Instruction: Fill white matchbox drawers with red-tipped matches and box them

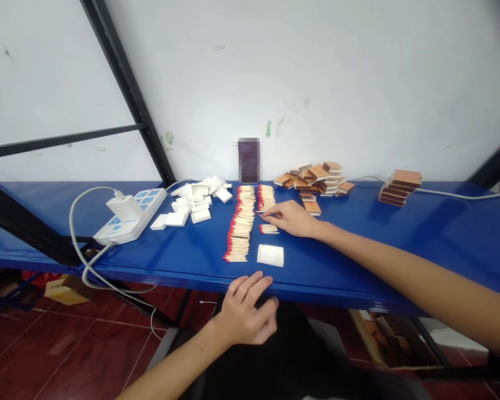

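Note:
My right hand (294, 218) reaches over the blue tabletop, thumb and forefinger pinched on a matchstick (260, 215). Just below its fingertips lies a small group of matchsticks (269, 229), and above them a short row of matchsticks (266, 198). To the left runs a longer row of red-headed matchsticks (239, 228). Nearer to me sits a white matchbox tray (270, 255); whether anything is inside cannot be made out. My left hand (250, 311) rests at the front edge with loosely bent fingers apart, holding nothing.
White matchbox trays (191, 200) are heaped at left, beside a power strip (129, 216) with a plugged-in charger and cables. Brown matchbox sleeves (316, 178) lie piled back right; a stack of matchboxes (400, 187) stands farther right. A dark rectangle (249, 161) stands against the wall.

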`<state>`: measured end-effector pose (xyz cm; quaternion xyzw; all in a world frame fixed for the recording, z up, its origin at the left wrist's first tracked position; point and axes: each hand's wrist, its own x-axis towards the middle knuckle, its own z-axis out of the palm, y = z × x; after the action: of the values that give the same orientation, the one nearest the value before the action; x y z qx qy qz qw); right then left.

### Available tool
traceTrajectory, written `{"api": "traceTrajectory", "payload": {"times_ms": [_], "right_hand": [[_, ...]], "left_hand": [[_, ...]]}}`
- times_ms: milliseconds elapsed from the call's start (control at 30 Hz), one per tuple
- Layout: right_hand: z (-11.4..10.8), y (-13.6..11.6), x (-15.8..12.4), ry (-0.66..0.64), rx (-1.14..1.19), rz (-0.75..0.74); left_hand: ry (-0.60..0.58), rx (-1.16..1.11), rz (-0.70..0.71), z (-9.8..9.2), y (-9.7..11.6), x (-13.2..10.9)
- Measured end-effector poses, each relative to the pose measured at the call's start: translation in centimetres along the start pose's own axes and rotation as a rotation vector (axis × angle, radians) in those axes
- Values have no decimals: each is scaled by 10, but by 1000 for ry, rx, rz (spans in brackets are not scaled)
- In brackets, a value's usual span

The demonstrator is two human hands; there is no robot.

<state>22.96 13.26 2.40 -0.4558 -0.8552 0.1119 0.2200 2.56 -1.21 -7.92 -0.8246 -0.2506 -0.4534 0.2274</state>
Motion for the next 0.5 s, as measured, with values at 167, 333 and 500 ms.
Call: {"api": "traceTrajectory", "payload": {"times_ms": [167,333,500], "right_hand": [[3,7,1,13,37,-6],[4,7,0,17,50,-12],[1,7,-4,20,90,-77]], "left_hand": [[1,-4,-7,0,0,-1],[1,2,-16,0,1,0],[5,4,-19,0,1,1]]}}
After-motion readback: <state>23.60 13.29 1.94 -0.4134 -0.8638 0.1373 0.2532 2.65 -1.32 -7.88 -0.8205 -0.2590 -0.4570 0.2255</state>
